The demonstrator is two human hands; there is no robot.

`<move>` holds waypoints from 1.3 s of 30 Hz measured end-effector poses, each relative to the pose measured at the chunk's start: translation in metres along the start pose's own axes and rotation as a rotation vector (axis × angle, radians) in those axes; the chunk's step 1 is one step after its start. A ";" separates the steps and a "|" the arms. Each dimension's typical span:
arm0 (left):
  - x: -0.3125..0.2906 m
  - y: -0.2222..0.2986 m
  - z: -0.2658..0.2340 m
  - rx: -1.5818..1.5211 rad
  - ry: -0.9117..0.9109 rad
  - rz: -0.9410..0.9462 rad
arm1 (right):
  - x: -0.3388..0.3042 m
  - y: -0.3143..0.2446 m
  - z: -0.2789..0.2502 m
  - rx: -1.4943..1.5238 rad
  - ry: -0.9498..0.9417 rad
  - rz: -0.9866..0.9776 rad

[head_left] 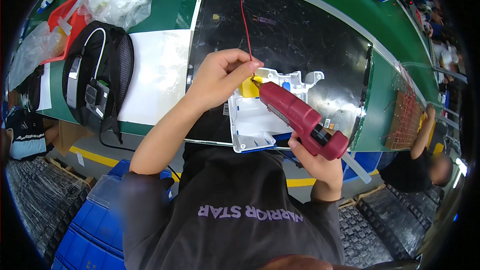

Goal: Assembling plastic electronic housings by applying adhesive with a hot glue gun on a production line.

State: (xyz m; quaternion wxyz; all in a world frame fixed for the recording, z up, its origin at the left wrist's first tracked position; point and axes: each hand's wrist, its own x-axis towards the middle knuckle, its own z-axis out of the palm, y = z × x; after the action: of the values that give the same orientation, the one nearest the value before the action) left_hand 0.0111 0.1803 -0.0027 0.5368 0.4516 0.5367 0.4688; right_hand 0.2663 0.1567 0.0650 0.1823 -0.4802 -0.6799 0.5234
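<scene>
A white plastic housing half (247, 120) lies hollow side up on a black work mat (310, 30), with a yellow piece (247, 89) near its upper left. My left hand (220, 77) pinches a thin red wire (244, 15) just above that yellow piece; the wire runs away across the mat to a small connector at the far edge. Gripped in my right hand (319, 166) is a dark red glue gun (291, 107). Its nozzle points at the yellow piece, close to my left fingertips. A pale glue stick (356, 167) sticks out of the gun's back end.
Left of the mat lie a white sheet (159, 70) and a black mesh bag (125, 57) with electronics and cables. Farther left are a red bin (74, 7) and a clear plastic bag (117, 0). On the right, red wires (400, 120) hang by cardboard, near another person's arm (421, 132).
</scene>
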 end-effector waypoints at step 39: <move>0.000 -0.001 -0.002 -0.028 -0.004 -0.002 | 0.002 -0.006 0.001 0.105 -0.012 0.042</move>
State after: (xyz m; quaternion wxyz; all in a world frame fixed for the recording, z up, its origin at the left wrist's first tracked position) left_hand 0.0092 0.1800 -0.0038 0.5445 0.4446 0.5295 0.4749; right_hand 0.2617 0.1578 0.0693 0.1922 -0.4809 -0.6425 0.5648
